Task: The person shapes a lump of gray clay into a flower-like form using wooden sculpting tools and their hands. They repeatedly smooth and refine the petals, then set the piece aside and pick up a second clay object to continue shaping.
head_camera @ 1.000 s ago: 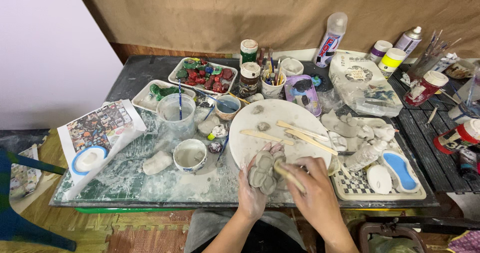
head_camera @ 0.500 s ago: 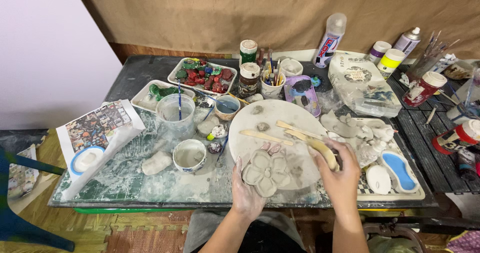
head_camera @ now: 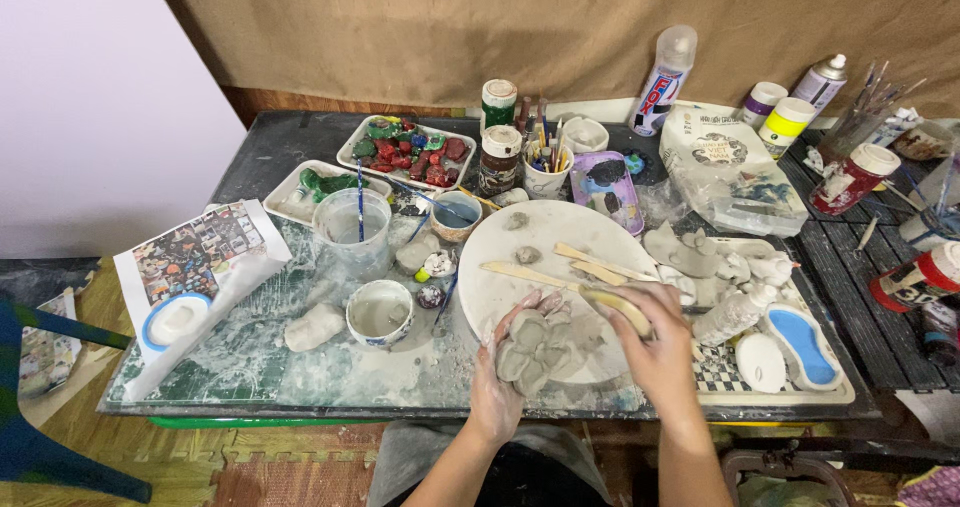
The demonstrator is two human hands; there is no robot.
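A person's left hand [head_camera: 497, 392] cradles a flower-shaped piece of grey clay [head_camera: 528, 351] at the near edge of a round white board [head_camera: 560, 257], the fingers curled up along the clay's left side with the fingertips touching its petals. The right hand [head_camera: 655, 352] sits just to the right of the clay, fingers closed around a flat wooden modelling tool [head_camera: 617, 309] whose tip points toward the clay; whether the tip touches it cannot be told.

On the board, farther from the person, lie 2 wooden sticks [head_camera: 585, 264] and 2 small lumps of clay [head_camera: 520, 237]. Left of the board stand a small blue-patterned bowl [head_camera: 380, 313] of cloudy water, a loose lump of clay [head_camera: 313, 327] and a clear plastic cup [head_camera: 351, 231] with a brush in it. Right of the board, a checked tray [head_camera: 735, 377] holds more grey clay pieces [head_camera: 700, 257] and a blue-and-white sponge [head_camera: 800, 332]. At the back of the glass-topped table [head_camera: 250, 367], a white tray [head_camera: 405, 153] carries red and green painted pieces, with paint jars [head_camera: 498, 137] and a cup of brushes [head_camera: 546, 167] beside it.
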